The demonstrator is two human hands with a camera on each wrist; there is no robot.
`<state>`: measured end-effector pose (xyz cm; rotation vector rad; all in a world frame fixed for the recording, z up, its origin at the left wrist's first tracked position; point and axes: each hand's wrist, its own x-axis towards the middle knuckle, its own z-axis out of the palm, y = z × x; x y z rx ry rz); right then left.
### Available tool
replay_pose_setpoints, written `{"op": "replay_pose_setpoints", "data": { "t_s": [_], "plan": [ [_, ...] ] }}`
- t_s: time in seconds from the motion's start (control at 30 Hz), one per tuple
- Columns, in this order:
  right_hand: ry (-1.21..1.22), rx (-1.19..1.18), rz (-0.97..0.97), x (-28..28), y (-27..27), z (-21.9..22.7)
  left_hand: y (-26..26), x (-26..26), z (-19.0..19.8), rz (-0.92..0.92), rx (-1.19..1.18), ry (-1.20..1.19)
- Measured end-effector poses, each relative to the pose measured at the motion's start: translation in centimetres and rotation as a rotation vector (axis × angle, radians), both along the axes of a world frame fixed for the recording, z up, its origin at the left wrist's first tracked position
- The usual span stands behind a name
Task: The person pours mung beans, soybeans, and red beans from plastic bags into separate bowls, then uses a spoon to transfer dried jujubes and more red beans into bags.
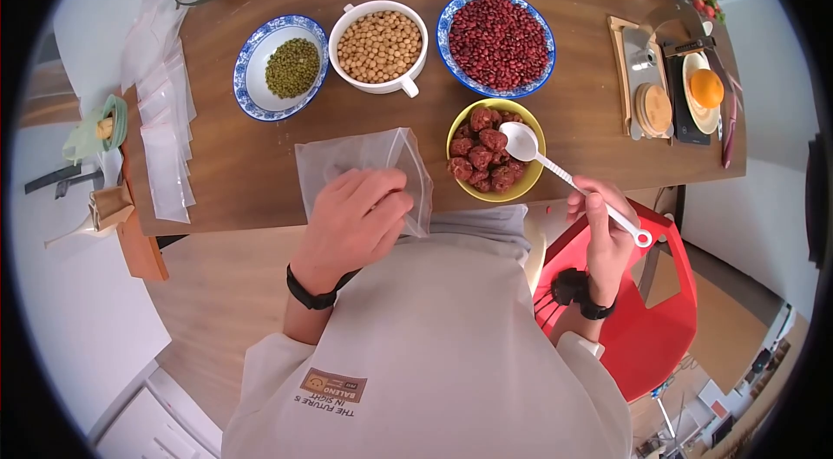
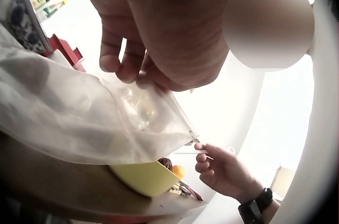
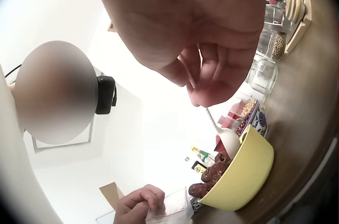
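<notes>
My left hand grips a clear plastic zip bag at the table's front edge, fingers curled at its upper side. In the left wrist view the bag hangs below the fingers. My right hand pinches the twisted handle of a white spoon. The spoon's bowl overlaps dark red, wrinkled dried dates in a yellow bowl. From the right wrist, the spoon shows at the rim of the yellow bowl, and the dates rise above it.
Behind stand a bowl of green beans, a white pot of chickpeas and a bowl of red beans. More plastic bags lie at left. An orange on a dish, a knife and glass jars are at right.
</notes>
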<state>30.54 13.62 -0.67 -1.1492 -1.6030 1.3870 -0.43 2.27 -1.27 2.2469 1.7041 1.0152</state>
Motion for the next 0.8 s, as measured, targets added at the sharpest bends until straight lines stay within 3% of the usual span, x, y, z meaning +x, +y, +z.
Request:
{"op": "replay_pose_setpoints", "data": {
  "t_s": [0.2, 0.37, 0.47, 0.53, 0.6, 0.8],
  "plan": [
    [0.024, -0.035, 0.038, -1.0, 0.1, -0.6, 0.2, 0.0, 0.4, -0.025, -0.041, 0.052],
    [0.098, -0.214, -0.131, -0.5, 0.4, -0.7, 0.2, 0.0, 0.3, -0.028, -0.026, 0.047],
    [0.096, -0.226, -0.13, -0.6, 0.9, -0.6, 0.3, 0.1, 0.4, -0.023, -0.03, 0.052],
    [0.136, -0.18, -0.1, -0.8, 1.0, -0.9, 0.2, 0.2, 0.0, -0.017, -0.025, 0.038],
    [-0.049, 0.084, 0.147, -0.3, 1.6, -0.4, 0.2, 0.2, -0.3, -0.012, -0.018, 0.027],
    [-0.078, 0.217, 0.135, 0.6, 2.3, 0.6, 0.3, 0.0, -0.2, -0.018, -0.048, 0.036]
  ]
}}
